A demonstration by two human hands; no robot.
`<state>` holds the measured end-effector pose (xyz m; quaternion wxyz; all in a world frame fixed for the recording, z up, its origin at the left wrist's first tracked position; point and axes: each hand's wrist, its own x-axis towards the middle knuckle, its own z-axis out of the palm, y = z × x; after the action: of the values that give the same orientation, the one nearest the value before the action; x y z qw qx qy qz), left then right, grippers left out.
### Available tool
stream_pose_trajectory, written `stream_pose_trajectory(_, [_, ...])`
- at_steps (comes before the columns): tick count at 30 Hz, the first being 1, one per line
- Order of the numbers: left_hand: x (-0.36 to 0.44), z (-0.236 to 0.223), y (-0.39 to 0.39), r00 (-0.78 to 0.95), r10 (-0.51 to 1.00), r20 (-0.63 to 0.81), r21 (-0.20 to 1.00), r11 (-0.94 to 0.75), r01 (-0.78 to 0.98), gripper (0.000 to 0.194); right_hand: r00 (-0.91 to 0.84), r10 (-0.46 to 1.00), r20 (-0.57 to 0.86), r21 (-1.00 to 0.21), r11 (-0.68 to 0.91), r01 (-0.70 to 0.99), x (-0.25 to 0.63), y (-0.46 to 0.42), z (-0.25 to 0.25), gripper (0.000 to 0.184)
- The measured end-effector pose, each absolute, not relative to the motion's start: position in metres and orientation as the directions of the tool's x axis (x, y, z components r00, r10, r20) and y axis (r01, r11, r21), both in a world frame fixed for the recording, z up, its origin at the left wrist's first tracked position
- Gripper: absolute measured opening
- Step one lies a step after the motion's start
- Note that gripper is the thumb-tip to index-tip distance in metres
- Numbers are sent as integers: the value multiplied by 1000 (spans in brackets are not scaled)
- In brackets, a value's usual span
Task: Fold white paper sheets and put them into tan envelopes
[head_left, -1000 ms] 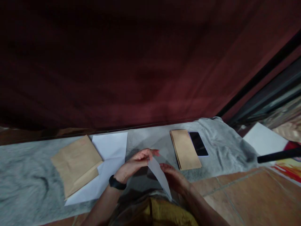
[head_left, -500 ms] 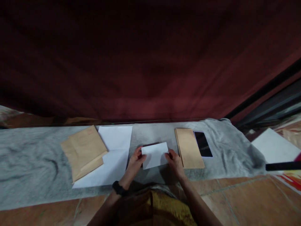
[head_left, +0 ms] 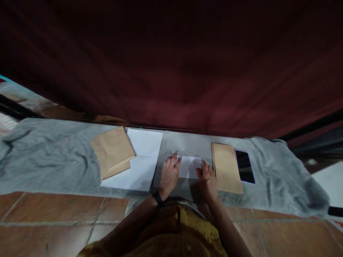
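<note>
Paper [head_left: 190,167] between hands [head_left: 169,175] [head_left: 209,182], possibly reddish print [head_left: 118,132] on envelope [head_left: 114,147]

Phone [head_left: 245,167], dark screen up, flat on grey cloth [head_left: 48,153] at 4 o'clock from view centre. Red curtain [head_left: 171,64] at 12; terracotta floor tiles [head_left: 59,210] at 8.

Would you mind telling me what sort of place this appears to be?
It looks like a makeshift work spot, probably indoors: grey cloth covers a long, narrow surface, a dark red drape rises behind it, and terracotta tiles show on the floor.
</note>
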<state>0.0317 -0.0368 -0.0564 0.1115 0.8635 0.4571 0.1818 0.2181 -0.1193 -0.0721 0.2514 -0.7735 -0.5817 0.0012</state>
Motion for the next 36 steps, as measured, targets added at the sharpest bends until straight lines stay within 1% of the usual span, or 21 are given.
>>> stream_pose_trajectory(1, [33, -56, -41, 569, 795, 209, 296, -606, 738, 47, 322, 895, 307, -375, -197, 906, 217, -118, -71, 46])
stream_pose_trajectory(3, [36, -57, -47, 673, 716, 183, 218, -697, 683, 47, 289, 898, 331, -372, -157, 915, 211, -115, -69, 49])
stream_pose_trajectory(5, [37, -59, -51, 742, 655, 144, 184, -754, 630, 50, 162, 931, 327, -384, -25, 923, 202, -111, -69, 49])
stream_pose_trajectory(7, [37, -60, -53, 764, 635, 113, 168, -770, 616, 53, -5, 952, 306, -374, 125, 919, 193, -109, -72, 48])
stream_pose_trajectory(9, [37, -61, -53, 768, 632, 103, 159, -773, 614, 54, -87, 954, 286, -331, 183, 926, 188, -110, -76, 48])
stream_pose_trajectory(11, [36, -60, -53, 770, 628, 113, 161, -776, 610, 54, -62, 958, 281, -288, 146, 946, 186, -113, -80, 48])
stream_pose_trajectory(13, [36, -60, -53, 765, 630, 134, 167, -775, 609, 55, -21, 960, 280, -276, 102, 956, 187, -116, -83, 47])
stream_pose_trajectory(16, [36, -61, -54, 750, 642, 159, 174, -766, 619, 54, 33, 955, 296, -295, 59, 954, 191, -120, -84, 50])
stream_pose_trajectory(21, [34, -62, -55, 744, 648, 160, 183, -761, 623, 54, 105, 941, 323, -339, 11, 941, 194, -123, -83, 54])
stream_pose_trajectory(24, [33, -64, -54, 734, 656, 176, 197, -754, 627, 57, 156, 936, 315, -336, -44, 941, 193, -124, -84, 58])
stream_pose_trajectory(31, [30, -69, -50, 605, 769, 205, 254, -639, 726, 62, 240, 922, 302, -320, -139, 937, 187, -120, -84, 64])
stream_pose_trajectory(36, [23, -68, -42, 549, 817, 177, 264, -577, 773, 63, 273, 926, 262, -335, -178, 925, 189, -124, -84, 65])
